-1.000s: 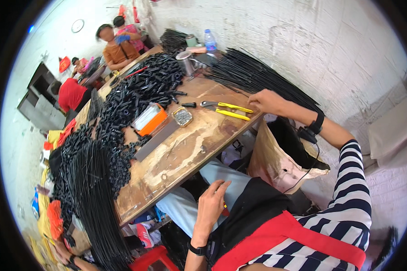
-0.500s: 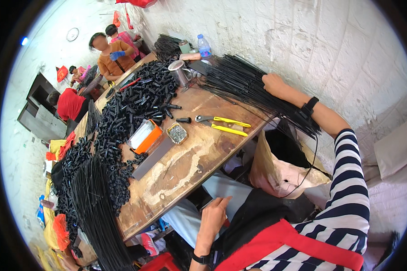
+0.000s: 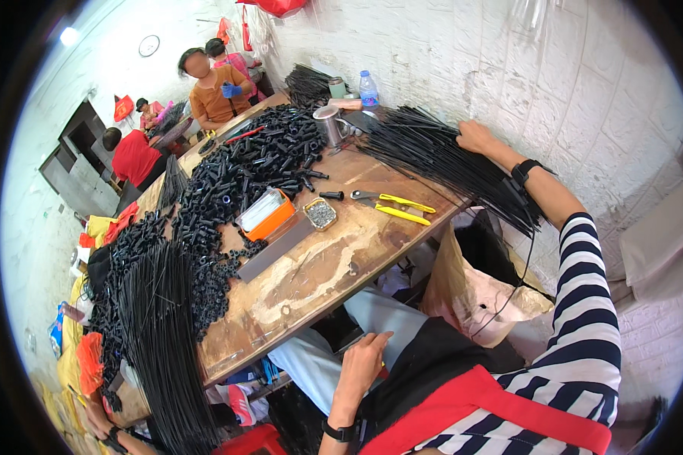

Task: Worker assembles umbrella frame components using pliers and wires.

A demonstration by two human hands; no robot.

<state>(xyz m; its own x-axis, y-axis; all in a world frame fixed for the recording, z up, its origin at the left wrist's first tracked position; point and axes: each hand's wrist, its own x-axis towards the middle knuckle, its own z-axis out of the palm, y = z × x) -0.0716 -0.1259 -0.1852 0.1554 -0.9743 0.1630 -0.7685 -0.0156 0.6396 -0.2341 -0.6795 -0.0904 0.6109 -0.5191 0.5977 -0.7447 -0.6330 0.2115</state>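
At the right end of the table lies a wide bundle of thin black rods (image 3: 432, 144). My right hand (image 3: 478, 138) is at its far edge by the wall, fingers curled down onto the rods. One thin black strand bends down from the bundle over the sack below. My left hand (image 3: 363, 365) rests over my lap below the table edge, fingers extended and partly hidden from above. A small red and yellow bit shows beside it. Yellow-handled pliers (image 3: 395, 206) lie on the table between the hands and a metal mug (image 3: 330, 125).
Black plastic tubular parts (image 3: 243, 152) are heaped along the table. Near them are an orange box (image 3: 269, 214), a dish of small metal pieces (image 3: 320, 214) and long black strands (image 3: 159, 326). An open sack (image 3: 463, 292) stands below the right edge. Another person's hand (image 3: 95, 417) shows lower left.
The view has shifted, so the table and its things sit farther right in the picture. My right hand stays at the rods; my left stays over my lap. Another person's hand has appeared lower left.
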